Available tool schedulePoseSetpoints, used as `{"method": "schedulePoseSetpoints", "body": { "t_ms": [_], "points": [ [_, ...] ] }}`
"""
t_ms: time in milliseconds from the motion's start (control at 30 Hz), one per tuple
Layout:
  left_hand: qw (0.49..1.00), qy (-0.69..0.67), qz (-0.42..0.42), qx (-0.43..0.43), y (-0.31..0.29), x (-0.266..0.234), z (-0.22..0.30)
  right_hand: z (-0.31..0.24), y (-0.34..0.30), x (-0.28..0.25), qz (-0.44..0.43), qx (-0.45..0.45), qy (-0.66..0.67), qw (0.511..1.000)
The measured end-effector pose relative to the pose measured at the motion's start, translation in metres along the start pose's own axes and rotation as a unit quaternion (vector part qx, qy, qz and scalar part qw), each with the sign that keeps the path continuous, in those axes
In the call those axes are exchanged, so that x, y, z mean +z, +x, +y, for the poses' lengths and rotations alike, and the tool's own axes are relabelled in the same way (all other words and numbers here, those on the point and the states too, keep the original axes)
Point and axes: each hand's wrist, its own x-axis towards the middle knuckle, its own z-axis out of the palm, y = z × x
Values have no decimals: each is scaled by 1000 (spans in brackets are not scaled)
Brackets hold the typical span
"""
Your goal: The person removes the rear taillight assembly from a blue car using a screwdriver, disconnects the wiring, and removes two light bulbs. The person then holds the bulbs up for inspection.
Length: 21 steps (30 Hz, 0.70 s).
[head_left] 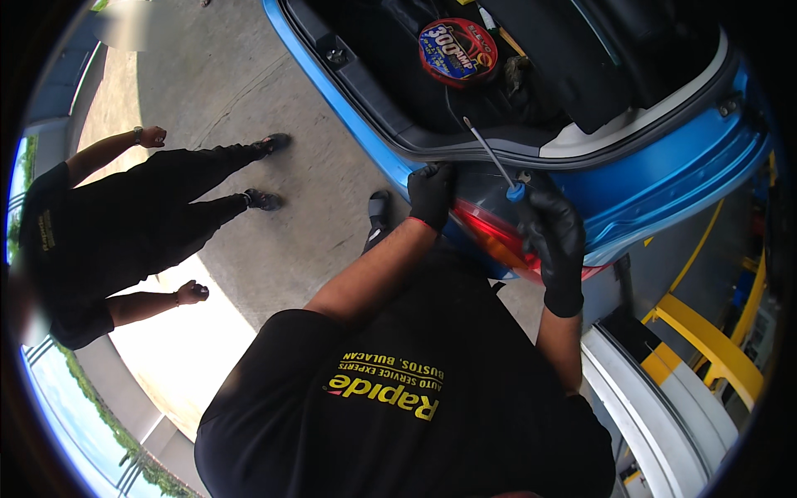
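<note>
A screwdriver (495, 157) with a blue handle and a thin metal shaft is in my right hand (552, 236), which wears a black glove. Its tip points up and left over the sill of the open trunk. That hand is in front of the red and orange tail light (490, 236) of a blue car (656, 203). My left hand (432, 195), gloved in black too, is closed against the car body at the left end of the tail light. Whatever its curled fingers may hold is hidden.
Inside the trunk (390, 95) lies a round red case (458, 52) with a blue label, beside dark loose items. Another person (124, 216) in black stands at the left on the concrete floor (324, 166). Yellow metal framework (710, 344) stands at the right.
</note>
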Motion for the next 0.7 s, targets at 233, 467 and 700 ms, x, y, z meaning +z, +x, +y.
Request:
{"method": "schedulePoseSetpoints", "body": {
  "t_ms": [233, 467, 700],
  "points": [
    [994, 103, -23, -10, 16, -5, -1, 9, -9, -1, -33, 2, 10, 999],
    [779, 560, -90, 267, 19, -14, -2, 9, -13, 8, -17, -12, 9, 1000],
    [981, 132, -107, 96, 16, -19, -11, 9, -19, 8, -18, 12, 9, 1000]
  ]
}}
